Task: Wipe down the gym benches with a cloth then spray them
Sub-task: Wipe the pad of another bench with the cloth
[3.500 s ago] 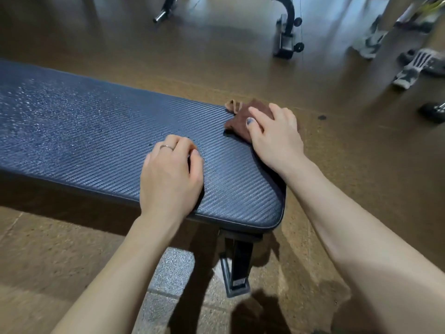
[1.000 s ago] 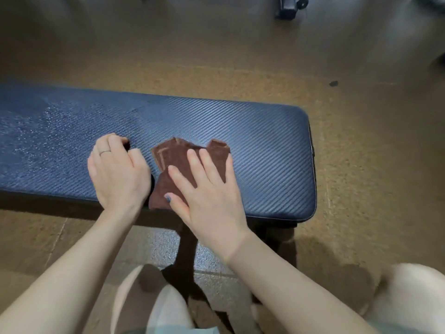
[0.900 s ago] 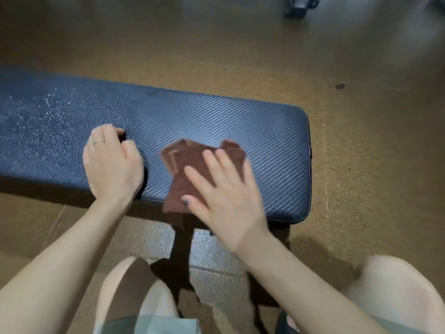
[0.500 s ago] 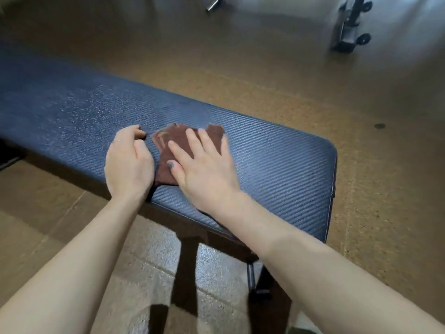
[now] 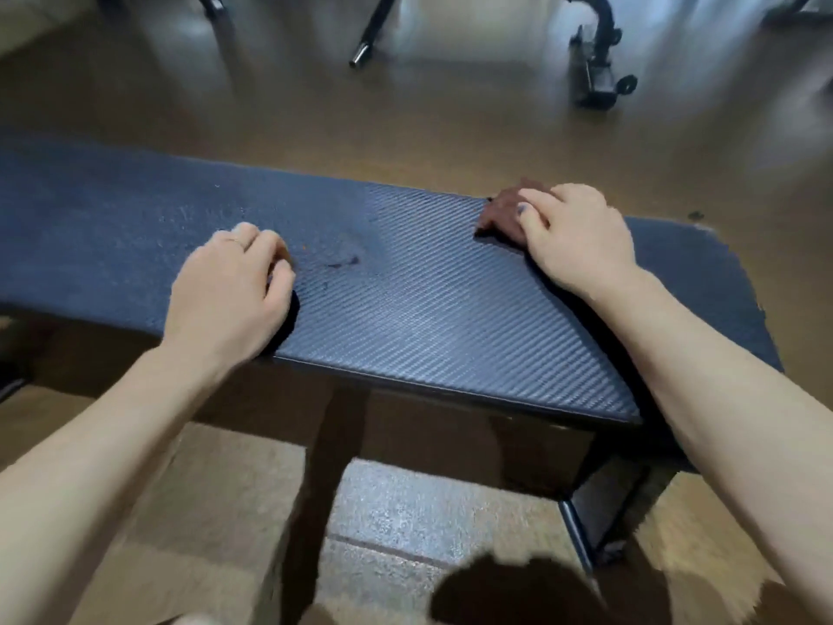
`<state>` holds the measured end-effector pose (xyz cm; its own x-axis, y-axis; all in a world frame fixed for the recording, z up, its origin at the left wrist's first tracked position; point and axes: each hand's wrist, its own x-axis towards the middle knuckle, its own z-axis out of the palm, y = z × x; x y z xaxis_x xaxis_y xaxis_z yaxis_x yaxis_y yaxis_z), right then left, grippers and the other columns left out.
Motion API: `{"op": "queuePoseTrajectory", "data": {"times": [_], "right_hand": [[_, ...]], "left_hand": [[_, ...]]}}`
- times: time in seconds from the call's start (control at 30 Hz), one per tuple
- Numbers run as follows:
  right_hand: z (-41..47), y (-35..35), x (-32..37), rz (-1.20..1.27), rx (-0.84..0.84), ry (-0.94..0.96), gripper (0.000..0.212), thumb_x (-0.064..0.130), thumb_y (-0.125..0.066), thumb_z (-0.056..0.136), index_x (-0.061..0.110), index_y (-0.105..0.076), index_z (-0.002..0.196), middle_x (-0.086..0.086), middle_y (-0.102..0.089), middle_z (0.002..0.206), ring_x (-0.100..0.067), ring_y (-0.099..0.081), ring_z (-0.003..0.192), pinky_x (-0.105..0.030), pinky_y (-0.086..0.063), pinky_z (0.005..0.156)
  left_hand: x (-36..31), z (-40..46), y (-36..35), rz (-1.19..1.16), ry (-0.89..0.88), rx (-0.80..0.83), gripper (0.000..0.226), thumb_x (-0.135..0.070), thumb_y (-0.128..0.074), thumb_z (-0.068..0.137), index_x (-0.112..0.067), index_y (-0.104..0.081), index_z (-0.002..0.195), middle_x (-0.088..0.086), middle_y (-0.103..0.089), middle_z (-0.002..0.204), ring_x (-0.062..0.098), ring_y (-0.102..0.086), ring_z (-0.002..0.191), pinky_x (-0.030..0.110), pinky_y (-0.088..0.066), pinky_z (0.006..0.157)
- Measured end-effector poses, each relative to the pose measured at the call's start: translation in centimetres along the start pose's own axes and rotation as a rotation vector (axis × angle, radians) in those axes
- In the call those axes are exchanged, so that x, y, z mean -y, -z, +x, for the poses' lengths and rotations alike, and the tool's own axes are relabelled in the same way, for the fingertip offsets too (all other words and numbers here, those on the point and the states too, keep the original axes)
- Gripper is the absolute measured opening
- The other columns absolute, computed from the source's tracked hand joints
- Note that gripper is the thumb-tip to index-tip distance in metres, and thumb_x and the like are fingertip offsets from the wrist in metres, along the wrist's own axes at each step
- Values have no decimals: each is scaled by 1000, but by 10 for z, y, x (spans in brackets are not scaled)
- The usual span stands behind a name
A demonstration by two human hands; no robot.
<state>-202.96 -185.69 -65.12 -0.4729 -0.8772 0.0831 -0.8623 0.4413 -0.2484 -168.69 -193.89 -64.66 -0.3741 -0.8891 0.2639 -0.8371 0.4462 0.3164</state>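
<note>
while no writing shows, right hand (image 5: 574, 239) presses cloth (image 5: 502, 214) on bench (image 5: 405, 290).

Single head view, looking forward-down, close over bench (image 5: 405, 300) near edge.
</note>
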Motion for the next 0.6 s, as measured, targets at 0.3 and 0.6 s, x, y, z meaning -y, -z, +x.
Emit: {"op": "queuePoseTrajectory", "data": {"times": [0.3, 0.6], "right_hand": [[30, -62, 223, -113, 31, 80, 52, 44, -20, 104, 39, -40, 152, 1, -41, 158, -26, -31, 146, -65, -13, 118], [12, -45, 181, -89, 30, 149, 49, 50, -26, 106, 40, -40, 153, 1, -34, 163, -19, -25, 151, -51, -25, 121]], "left_hand": [[35, 3, -9, -68, -57, -86, 35, -30, -30, 93, -14, -60, 98, 12, -60, 107, 34, -52, 97, 48, -41, 84], [40, 6, -8, 9, -86, -4, 24, -29, -33, 93, -14, -51, 93, 11, -56, 99, 33, -47, 90, 48, -36, 80]]}}
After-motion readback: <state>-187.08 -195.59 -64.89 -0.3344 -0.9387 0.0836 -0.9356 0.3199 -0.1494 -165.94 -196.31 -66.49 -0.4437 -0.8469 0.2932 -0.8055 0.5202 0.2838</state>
